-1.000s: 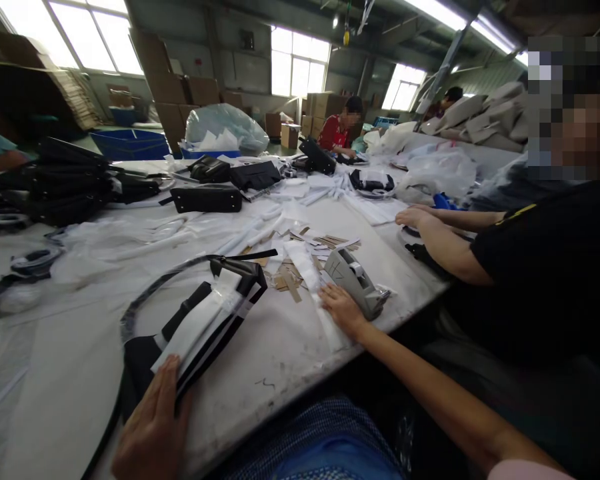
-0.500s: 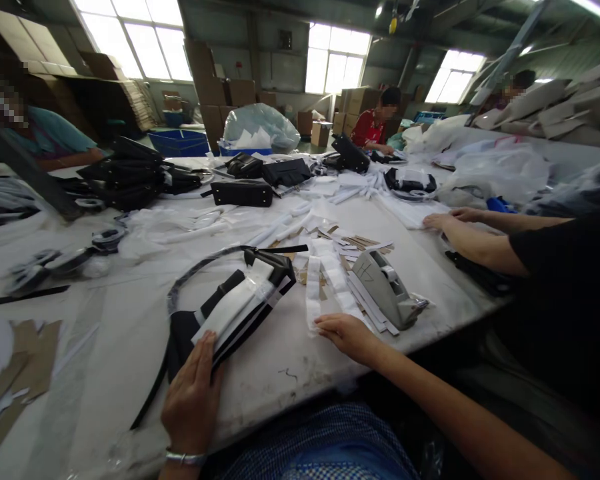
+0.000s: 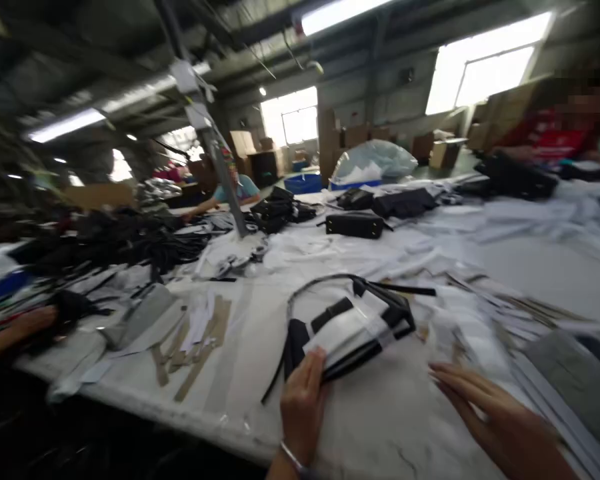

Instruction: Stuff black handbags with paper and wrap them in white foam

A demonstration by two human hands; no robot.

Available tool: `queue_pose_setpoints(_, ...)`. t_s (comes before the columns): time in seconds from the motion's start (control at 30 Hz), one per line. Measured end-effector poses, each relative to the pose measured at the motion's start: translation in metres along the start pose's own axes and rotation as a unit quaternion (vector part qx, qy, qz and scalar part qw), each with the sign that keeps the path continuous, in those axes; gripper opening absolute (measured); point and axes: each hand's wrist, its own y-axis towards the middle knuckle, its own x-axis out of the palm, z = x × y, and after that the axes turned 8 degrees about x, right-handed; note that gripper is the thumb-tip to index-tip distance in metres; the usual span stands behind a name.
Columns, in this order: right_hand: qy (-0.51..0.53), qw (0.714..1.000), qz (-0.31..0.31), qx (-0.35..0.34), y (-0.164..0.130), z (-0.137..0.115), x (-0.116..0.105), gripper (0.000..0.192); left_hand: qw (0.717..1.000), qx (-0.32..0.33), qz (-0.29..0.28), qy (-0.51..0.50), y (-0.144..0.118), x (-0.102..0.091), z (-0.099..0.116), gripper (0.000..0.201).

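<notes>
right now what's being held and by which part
The left hand rests flat on the near end of the black bag, not gripping it. The right hand is open, holding nothing.

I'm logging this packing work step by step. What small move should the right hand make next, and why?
Probably bring the right hand left onto the black bag. The left hand pins only the bag's near end, where white wrapping covers it, while the right hand hovers open above the table beside it, holding nothing. The blur leaves finer detail unclear.
</notes>
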Motion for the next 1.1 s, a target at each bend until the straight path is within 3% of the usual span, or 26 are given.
queue_pose_setpoints(0.07,0.031,0.996,-0.083,0.004,0.000,-0.028,0.011,0.023,1.000,-0.019,-0.007,-0.004,0.004,-0.012,-0.009,0.066)
queue_pose_setpoints(0.2,0.123,0.954,-0.273,0.020,-0.008,-0.069,0.027,0.025,0.999,-0.021,-0.035,-0.035,0.007,-0.009,-0.016,0.066)
queue_pose_setpoints(0.27,0.141,0.937,-0.315,0.048,-0.014,-0.078,0.029,0.020,0.998,-0.016,-0.041,-0.045,0.006,-0.008,-0.015,0.066)
queue_pose_setpoints(0.43,0.045,0.965,-0.211,0.149,-0.027,-0.069,0.042,0.037,0.998,-0.018,-0.040,-0.040,0.006,-0.010,-0.014,0.067)
queue_pose_setpoints(0.5,-0.005,0.962,-0.224,0.155,-0.027,-0.062,0.057,0.050,0.998,-0.019,-0.037,-0.040,0.007,-0.010,-0.015,0.067)
queue_pose_setpoints(0.6,-0.013,0.956,-0.276,0.095,-0.009,-0.054,0.081,0.057,0.999,-0.018,-0.031,-0.040,0.008,-0.010,-0.015,0.067)
queue_pose_setpoints(0.73,0.104,0.935,-0.338,-0.028,0.040,-0.045,0.099,0.029,0.998,-0.021,-0.029,-0.043,0.008,-0.011,-0.015,0.067)
queue_pose_setpoints(0.83,0.171,0.932,-0.318,-0.038,0.054,-0.043,0.096,0.024,0.998,-0.031,-0.032,-0.050,0.008,-0.013,-0.017,0.066)
queue_pose_setpoints(0.93,0.143,0.957,-0.251,0.015,0.030,-0.050,0.087,0.030,0.997,-0.037,-0.029,-0.055,0.008,-0.014,-0.019,0.065)
queue_pose_setpoints(1.1,0.038,0.955,-0.290,0.050,-0.007,-0.069,0.102,0.069,0.998,-0.019,-0.023,-0.049,0.010,-0.012,-0.018,0.063)
